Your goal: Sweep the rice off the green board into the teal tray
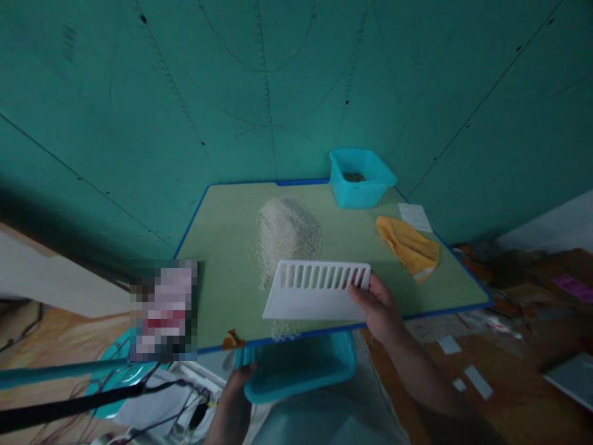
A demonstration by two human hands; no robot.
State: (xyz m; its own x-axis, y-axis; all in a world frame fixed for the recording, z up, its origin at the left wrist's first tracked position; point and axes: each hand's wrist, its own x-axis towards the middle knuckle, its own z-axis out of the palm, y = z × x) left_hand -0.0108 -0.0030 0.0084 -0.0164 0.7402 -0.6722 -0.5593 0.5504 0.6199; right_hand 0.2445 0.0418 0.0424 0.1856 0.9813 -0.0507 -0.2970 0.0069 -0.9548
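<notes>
My right hand (380, 307) grips the right end of a white plastic scraper board (315, 303) with a row of slots along its far edge. The board is held over the near side of a pile of white grains (287, 225), which look like rice. A few grains (283, 330) lie by the table's front edge, nearer to me than the board. My left hand (239, 380) is closed on the left rim of a teal plastic tub (301, 371), held just below that edge. Inside, the tub is dark, and its contents cannot be made out.
At the back right of the green table (222, 247) stands a turquoise bin (361, 185) with something dark inside. A yellow cloth (410, 244) and a white paper (415, 217) lie at the right. An orange scrap (233, 339) is at the front edge. Cables (185, 395) hang lower left.
</notes>
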